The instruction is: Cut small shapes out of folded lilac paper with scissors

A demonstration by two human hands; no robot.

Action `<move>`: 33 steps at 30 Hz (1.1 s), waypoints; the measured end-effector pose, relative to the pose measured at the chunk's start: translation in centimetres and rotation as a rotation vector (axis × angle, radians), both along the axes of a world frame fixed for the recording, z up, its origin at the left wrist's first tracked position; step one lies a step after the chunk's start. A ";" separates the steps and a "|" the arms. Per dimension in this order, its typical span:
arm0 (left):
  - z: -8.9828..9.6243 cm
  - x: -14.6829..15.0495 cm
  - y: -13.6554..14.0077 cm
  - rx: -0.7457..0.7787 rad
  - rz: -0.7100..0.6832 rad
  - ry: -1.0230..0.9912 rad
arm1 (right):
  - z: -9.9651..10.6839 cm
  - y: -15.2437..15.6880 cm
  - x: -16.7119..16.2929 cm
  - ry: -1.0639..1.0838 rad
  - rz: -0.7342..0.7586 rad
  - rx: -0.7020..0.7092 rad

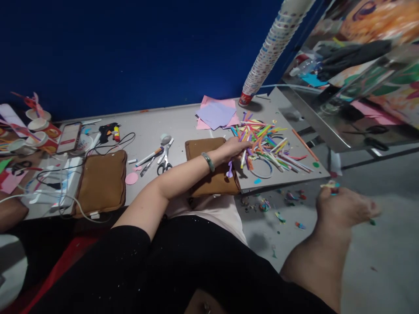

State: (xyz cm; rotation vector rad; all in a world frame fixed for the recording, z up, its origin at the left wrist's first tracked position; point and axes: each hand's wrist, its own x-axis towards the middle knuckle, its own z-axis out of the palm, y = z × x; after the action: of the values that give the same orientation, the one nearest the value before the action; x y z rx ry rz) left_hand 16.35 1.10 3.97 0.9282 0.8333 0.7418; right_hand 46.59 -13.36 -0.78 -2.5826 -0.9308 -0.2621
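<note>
My left hand point(234, 149), with a green bangle on its wrist, reaches over a brown pad point(204, 150) to a heap of colourful thin strips point(268, 146). Its fingers are closed at the heap's near edge; what they grip is hidden among the strips. Below that hand, a purple twisted piece with a round end point(230, 169) lies at the pad's edge. Out past the table's right edge, my right hand point(348, 205) is over the floor, smeared by motion. A small pale and teal scrap point(330, 185) shows by its thumb side.
Pink and purple paper sheets point(216, 114) lie near a tall stack of paper cups point(266, 52). Scissors point(164, 163), pens, another brown pad point(102, 183), a phone point(69, 137) and cables are leftward. Scraps point(264, 205) litter the floor. A person's arm point(11, 213) shows far left.
</note>
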 end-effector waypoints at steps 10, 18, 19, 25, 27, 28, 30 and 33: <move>0.8 -1.2 -1.8 0.204 -0.023 0.009 | 3.6 7.8 -16.2 0.880 1.067 0.263; 1.8 -4.6 -0.9 0.203 -0.010 0.103 | 4.2 8.5 -16.1 0.728 1.091 0.079; 1.8 -4.8 -0.7 0.210 -0.008 0.092 | 4.2 8.4 -15.9 0.676 1.079 0.087; 2.8 -5.8 -0.3 0.254 -0.120 0.078 | 4.1 7.9 -14.0 0.387 1.114 -0.028; 3.5 -6.7 -0.3 0.289 -0.159 0.158 | 4.1 7.8 -13.1 0.239 1.081 -0.079; 3.7 -7.2 -0.3 0.313 -0.199 0.205 | 4.1 7.7 -12.7 0.171 1.071 -0.112; 4.2 -8.4 -0.2 0.367 -0.300 0.294 | 4.3 7.6 -12.2 0.086 1.093 -0.179; 4.7 -10.1 -0.2 0.437 -0.399 0.381 | 4.8 7.5 -12.1 0.107 1.223 -0.243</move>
State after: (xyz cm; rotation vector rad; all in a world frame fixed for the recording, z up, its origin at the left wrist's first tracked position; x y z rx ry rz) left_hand 6.26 0.86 8.71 1.6094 0.7896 0.4036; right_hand 34.53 -5.83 4.02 -1.7000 -2.3254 0.3435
